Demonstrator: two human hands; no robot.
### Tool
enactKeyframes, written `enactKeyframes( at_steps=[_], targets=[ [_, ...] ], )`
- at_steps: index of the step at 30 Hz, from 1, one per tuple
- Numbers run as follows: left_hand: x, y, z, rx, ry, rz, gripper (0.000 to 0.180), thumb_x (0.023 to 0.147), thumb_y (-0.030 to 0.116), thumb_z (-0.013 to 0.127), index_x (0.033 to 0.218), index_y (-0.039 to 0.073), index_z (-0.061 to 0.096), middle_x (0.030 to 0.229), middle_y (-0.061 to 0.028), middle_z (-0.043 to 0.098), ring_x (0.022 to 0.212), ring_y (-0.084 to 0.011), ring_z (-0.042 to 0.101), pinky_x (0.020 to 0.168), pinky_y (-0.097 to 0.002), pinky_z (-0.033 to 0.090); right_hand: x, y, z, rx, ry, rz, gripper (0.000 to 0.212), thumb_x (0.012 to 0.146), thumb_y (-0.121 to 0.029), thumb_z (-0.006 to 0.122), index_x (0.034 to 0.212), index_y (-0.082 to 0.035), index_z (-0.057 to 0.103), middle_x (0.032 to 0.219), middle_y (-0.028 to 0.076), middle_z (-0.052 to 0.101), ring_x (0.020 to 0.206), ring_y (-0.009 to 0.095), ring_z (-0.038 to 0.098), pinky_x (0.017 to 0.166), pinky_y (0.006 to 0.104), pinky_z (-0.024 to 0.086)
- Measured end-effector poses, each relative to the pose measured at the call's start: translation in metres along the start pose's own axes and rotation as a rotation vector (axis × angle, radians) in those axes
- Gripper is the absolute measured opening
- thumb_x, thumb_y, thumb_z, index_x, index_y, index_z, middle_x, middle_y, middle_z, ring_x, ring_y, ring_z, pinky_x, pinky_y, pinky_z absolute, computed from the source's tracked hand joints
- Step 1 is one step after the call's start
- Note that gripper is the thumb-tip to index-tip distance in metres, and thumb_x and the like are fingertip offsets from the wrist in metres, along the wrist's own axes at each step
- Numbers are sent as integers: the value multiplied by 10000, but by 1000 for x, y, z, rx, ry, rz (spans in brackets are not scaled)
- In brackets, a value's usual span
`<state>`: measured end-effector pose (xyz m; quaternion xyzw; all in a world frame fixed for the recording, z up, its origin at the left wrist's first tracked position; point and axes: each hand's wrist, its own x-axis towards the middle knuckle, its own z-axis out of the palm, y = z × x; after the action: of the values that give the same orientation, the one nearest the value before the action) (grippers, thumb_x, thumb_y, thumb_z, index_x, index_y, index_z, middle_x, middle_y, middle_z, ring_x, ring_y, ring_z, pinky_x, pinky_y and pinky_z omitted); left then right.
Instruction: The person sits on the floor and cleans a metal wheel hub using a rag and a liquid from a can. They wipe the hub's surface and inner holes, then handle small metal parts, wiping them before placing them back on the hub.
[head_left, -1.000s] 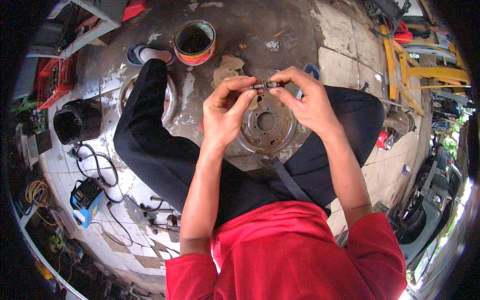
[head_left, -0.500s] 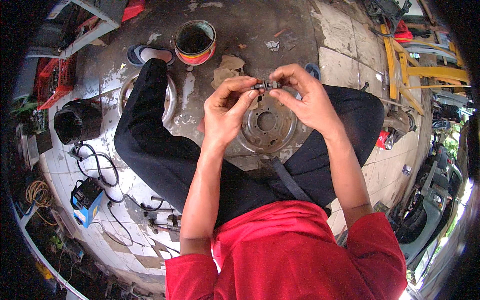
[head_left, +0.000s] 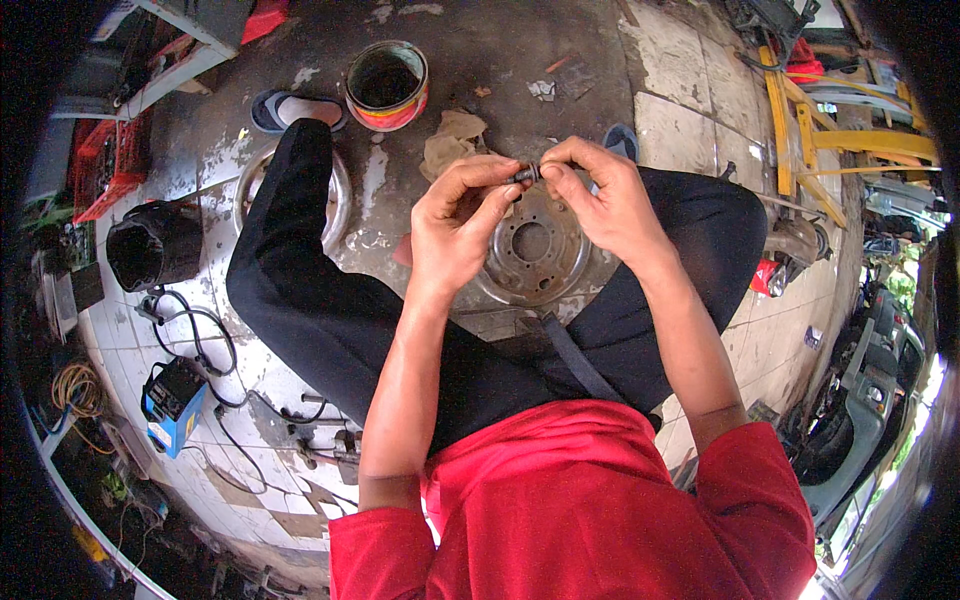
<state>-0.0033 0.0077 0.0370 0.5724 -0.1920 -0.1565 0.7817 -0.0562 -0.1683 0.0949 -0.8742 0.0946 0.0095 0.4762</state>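
Note:
In front of me, both hands meet at a small dark metal piece that looks like a bolt with a nut or washer (head_left: 525, 174). My left hand (head_left: 450, 230) pinches one end between thumb and fingertips. Thumb and index finger of my right hand (head_left: 612, 208) close on the other end and hide part of it. Below the hands, a round metal wheel disc (head_left: 508, 278) with a large centre hole and several smaller holes lies on the floor between my legs. A crumpled brown rag or paper (head_left: 453, 140) lies just beyond my left hand.
A paint-stained can (head_left: 405, 113) stands ahead. Another wheel rim (head_left: 340, 205) lies beside my left leg. At left are a dark cylindrical container (head_left: 155, 243), black cables (head_left: 232, 350) and a blue-and-black box (head_left: 178, 425). A yellow metal frame (head_left: 785, 135) stands at right.
My right thumb and index finger have closed more tightly over their end of the metal piece, covering more of it. The left hand has barely moved.

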Motion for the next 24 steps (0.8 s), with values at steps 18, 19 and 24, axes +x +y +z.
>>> enactKeyframes(
  at_steps=[18,19,24],
  targets=[
    [4,-5,0,40,35,-24,180,860,-19,696,1040,-15,695,1082,-116,677,1005,-172,636,874,-284,504,2,6,5,177,68,-44,179,928,-162,672,1009,-7,638,884,85,686,870,124,657,776,288,515],
    [4,-6,-2,90,23,9,182,860,-18,697,1042,-15,695,1082,-115,678,1003,-170,636,874,-282,503,2,5,3,104,35,-15,174,928,-155,671,1013,-8,634,891,81,683,882,120,655,788,286,518],
    [2,-10,-4,183,24,40,195,862,-12,699,1057,-13,698,1082,-105,681,995,-153,635,874,-272,501,4,1,8,252,37,110,161,931,-141,663,1006,-3,628,882,88,678,875,129,649,795,291,515]
  ],
)
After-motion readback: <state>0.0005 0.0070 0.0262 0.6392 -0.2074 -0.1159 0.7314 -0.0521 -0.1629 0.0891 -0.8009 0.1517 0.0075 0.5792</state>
